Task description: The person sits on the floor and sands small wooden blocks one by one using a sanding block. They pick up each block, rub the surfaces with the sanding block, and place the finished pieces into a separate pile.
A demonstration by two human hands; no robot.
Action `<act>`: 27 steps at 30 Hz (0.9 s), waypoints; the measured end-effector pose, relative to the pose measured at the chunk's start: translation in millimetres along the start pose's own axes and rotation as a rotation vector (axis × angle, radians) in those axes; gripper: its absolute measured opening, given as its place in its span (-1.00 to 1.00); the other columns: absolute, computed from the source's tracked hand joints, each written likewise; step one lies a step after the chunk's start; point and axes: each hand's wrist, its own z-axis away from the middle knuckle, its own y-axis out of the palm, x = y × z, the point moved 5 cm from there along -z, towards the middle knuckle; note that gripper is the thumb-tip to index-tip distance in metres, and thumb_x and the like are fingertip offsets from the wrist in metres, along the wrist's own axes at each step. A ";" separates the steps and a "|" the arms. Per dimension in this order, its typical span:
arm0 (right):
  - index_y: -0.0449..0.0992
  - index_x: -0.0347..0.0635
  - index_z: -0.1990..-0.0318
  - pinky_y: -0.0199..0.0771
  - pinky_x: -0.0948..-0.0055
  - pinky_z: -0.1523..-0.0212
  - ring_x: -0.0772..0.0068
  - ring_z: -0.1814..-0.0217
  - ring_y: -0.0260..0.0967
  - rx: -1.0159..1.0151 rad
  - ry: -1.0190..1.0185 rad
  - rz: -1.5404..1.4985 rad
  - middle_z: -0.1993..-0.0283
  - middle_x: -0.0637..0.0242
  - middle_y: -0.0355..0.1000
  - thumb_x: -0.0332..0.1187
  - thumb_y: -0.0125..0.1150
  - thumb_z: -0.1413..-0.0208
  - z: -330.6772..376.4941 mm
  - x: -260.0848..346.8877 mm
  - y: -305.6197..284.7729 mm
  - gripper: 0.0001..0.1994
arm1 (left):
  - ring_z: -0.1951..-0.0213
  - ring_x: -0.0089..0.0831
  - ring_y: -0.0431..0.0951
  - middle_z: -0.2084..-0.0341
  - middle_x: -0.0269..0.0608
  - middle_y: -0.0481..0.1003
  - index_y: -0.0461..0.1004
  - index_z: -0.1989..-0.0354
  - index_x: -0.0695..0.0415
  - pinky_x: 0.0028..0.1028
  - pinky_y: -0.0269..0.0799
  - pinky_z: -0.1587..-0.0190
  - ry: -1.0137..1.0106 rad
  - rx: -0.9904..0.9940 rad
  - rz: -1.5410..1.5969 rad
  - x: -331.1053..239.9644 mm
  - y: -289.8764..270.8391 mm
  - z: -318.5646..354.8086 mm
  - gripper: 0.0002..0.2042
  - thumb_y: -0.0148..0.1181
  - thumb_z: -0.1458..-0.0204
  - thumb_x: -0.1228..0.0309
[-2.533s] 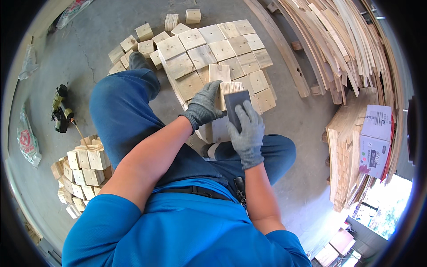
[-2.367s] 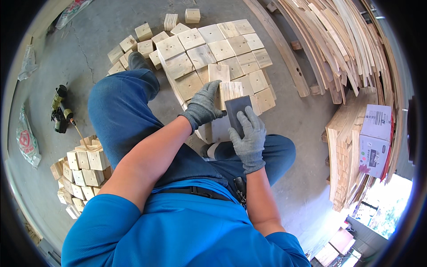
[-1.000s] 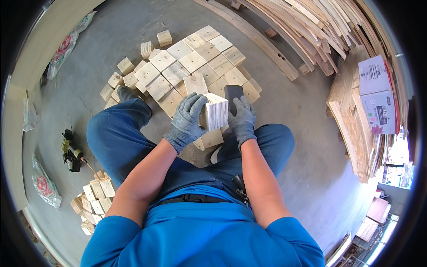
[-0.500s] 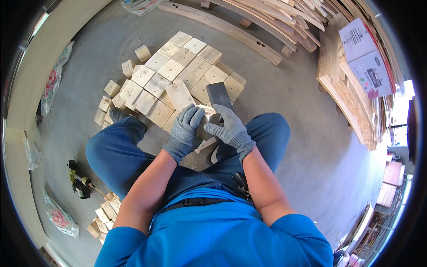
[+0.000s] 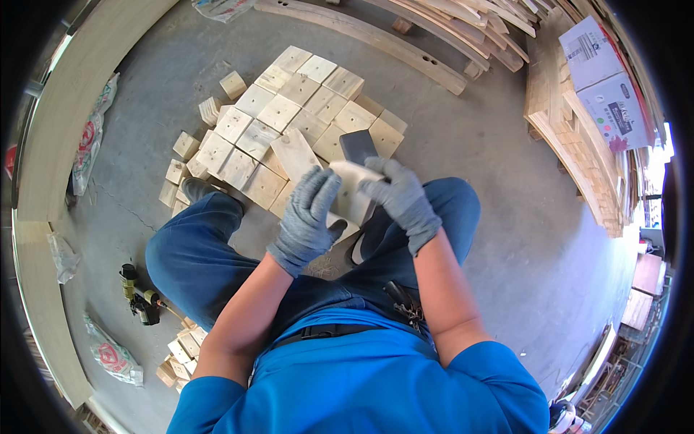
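A pale wooden block is held up between my knees, somewhat blurred. My right hand, in a grey knit glove, grips its upper right side. My left hand, gloved the same, is beside the block's left side with fingers stretched out and thumb apart; contact there is unclear. Just beyond my hands lies a flat wooden piece, on top of a broad cluster of squared wooden blocks. A dark grey rectangular piece stands behind the held block, its lower part hidden.
Loose blocks lie left of the cluster. A green-and-black power tool and a smaller block pile are on the floor at my left. Long boards lie at the far side; a cardboard box sits on stacked wood at right.
My left hand has opened from the block and straightened its fingers. My right hand has moved right, and the block has turned, showing a broader pale face.
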 end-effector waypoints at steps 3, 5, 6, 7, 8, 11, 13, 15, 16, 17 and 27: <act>0.55 -0.36 -0.25 0.59 0.32 -0.20 0.25 -0.11 0.60 -0.099 0.141 -0.493 -0.14 0.07 0.61 -0.25 0.38 -0.33 -28.8 -22.0 -37.4 -0.54 | -0.42 0.12 0.39 -0.39 0.12 0.36 0.28 -0.48 0.15 -0.10 0.41 -0.43 -0.068 -0.123 -0.083 12.0 -24.5 -3.3 0.01 0.67 0.29 0.47; 0.56 -0.34 -0.22 0.65 0.23 -0.15 0.21 -0.07 0.61 -0.184 0.154 -0.696 -0.10 0.08 0.61 -0.25 0.31 -0.38 -57.5 -42.1 -67.1 -0.60 | -0.38 0.11 0.43 -0.37 0.11 0.38 0.31 -0.45 0.15 -0.12 0.46 -0.39 -0.120 -0.129 -0.172 23.2 -42.4 -5.4 -0.05 0.65 0.24 0.48; 0.56 -0.33 -0.22 0.67 0.18 -0.13 0.18 -0.07 0.61 -0.218 0.172 -0.769 -0.08 0.08 0.61 -0.25 0.29 -0.39 -72.9 -47.4 -82.0 -0.61 | -0.35 0.12 0.46 -0.35 0.12 0.39 0.33 -0.42 0.15 -0.12 0.48 -0.37 -0.157 -0.152 -0.140 29.9 -49.0 -4.2 -0.10 0.64 0.20 0.49; 0.55 -0.32 -0.21 0.69 0.13 -0.11 0.15 -0.07 0.61 -0.250 0.188 -0.843 -0.07 0.08 0.61 -0.24 0.27 -0.40 -88.7 -53.2 -95.8 -0.62 | -0.33 0.12 0.47 -0.34 0.11 0.40 0.34 -0.41 0.15 -0.11 0.49 -0.35 -0.202 -0.150 -0.145 36.2 -53.1 -2.9 -0.13 0.63 0.18 0.48; 0.55 -0.32 -0.21 0.70 0.09 -0.09 0.13 -0.07 0.61 -0.259 0.176 -0.810 -0.07 0.06 0.60 -0.23 0.25 -0.40 -103.3 -60.3 -109.9 -0.62 | -0.32 0.11 0.49 -0.33 0.10 0.41 0.36 -0.39 0.15 -0.11 0.50 -0.33 -0.250 -0.146 -0.146 41.9 -55.0 -0.8 -0.16 0.62 0.15 0.48; 0.55 -0.35 -0.19 0.74 -0.03 -0.04 0.08 -0.12 0.60 -0.307 0.177 -0.687 -0.09 0.02 0.59 -0.19 0.22 -0.42 -143.7 -74.0 -134.2 -0.60 | -0.30 0.08 0.50 -0.31 0.07 0.42 0.39 -0.36 0.14 -0.10 0.51 -0.30 -0.315 -0.108 -0.105 61.2 -46.9 4.0 -0.22 0.60 0.12 0.45; 0.55 -0.33 -0.19 0.69 -0.07 -0.08 0.05 -0.12 0.59 -0.363 0.216 -0.623 -0.11 0.04 0.59 -0.16 0.23 -0.42 -168.9 -91.7 -143.3 -0.59 | -0.29 0.07 0.51 -0.31 0.06 0.43 0.41 -0.35 0.14 -0.10 0.51 -0.30 -0.335 -0.086 -0.044 62.6 -38.8 2.8 -0.25 0.59 0.11 0.44; 0.55 -0.32 -0.19 0.67 -0.08 -0.10 0.04 -0.12 0.58 -0.398 0.273 -0.580 -0.11 0.05 0.59 -0.14 0.24 -0.41 -191.1 -112.3 -143.6 -0.58 | -0.27 0.08 0.53 -0.30 0.07 0.43 0.44 -0.32 0.15 -0.11 0.52 -0.29 -0.364 -0.072 0.027 66.4 -28.8 1.9 -0.27 0.59 0.10 0.41; 0.55 -0.32 -0.20 0.67 -0.08 -0.09 0.04 -0.11 0.58 -0.408 0.312 -0.570 -0.11 0.05 0.58 -0.13 0.25 -0.41 -200.6 -124.0 -141.9 -0.57 | -0.27 0.09 0.52 -0.30 0.08 0.43 0.43 -0.33 0.14 -0.11 0.51 -0.30 -0.386 -0.048 0.034 69.4 -25.0 1.6 -0.28 0.58 0.08 0.42; 0.55 -0.33 -0.20 0.68 -0.08 -0.08 0.04 -0.10 0.58 -0.418 0.351 -0.560 -0.10 0.05 0.58 -0.12 0.26 -0.40 -210.2 -135.5 -140.2 -0.56 | -0.28 0.09 0.52 -0.30 0.09 0.43 0.42 -0.33 0.13 -0.11 0.50 -0.31 -0.407 -0.024 0.042 72.2 -21.9 0.7 -0.29 0.58 0.07 0.44; 0.62 -0.17 -0.17 0.72 0.09 0.04 0.14 -0.04 0.59 -0.265 0.442 -0.503 -0.10 0.13 0.60 -0.05 0.30 -0.37 -277.3 -201.1 -87.9 -0.58 | -0.28 0.01 0.53 -0.25 0.07 0.46 0.46 -0.29 0.18 -0.16 0.49 -0.34 -0.591 0.019 0.162 106.9 0.7 -14.2 -0.35 0.56 0.03 0.46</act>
